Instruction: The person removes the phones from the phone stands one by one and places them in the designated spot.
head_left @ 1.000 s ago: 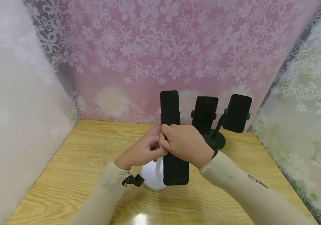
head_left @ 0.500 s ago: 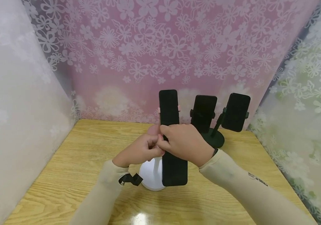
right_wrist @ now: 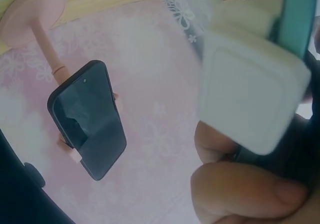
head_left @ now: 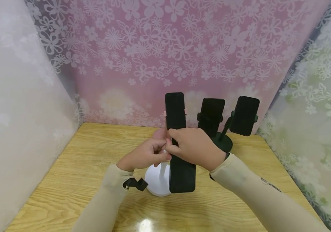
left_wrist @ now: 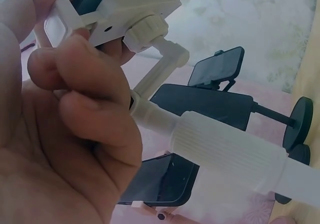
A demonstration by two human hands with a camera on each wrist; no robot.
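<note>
A white phone stand (head_left: 155,182) rises from the table in the head view, with a black phone (head_left: 183,178) at its clamp. My left hand (head_left: 145,155) pinches the side of the white clamp (left_wrist: 140,13), its lower fingers curled behind the stand's arm. Across the phone's front lies my right hand (head_left: 195,146), fingers curled round the phone, its thumb and forefinger near the left edge beside my left fingertips. In the right wrist view a clamp pad (right_wrist: 250,88) is large and blurred next to the phone's teal edge. My right hand hides much of the phone's upper part.
Behind my hands stands a pink phone stand (head_left: 160,133) bearing another phone (head_left: 175,109). To its right, two more phones, a middle one (head_left: 211,116) and a right one (head_left: 244,115), sit in dark holders above a dark green base (head_left: 225,143). Flowered curtains (head_left: 154,64) surround the wooden table (head_left: 95,145).
My right hand and forearm have shifted slightly to the right, the phone very little with them. My left hand keeps its hold on the clamp. The other stands have not moved.
</note>
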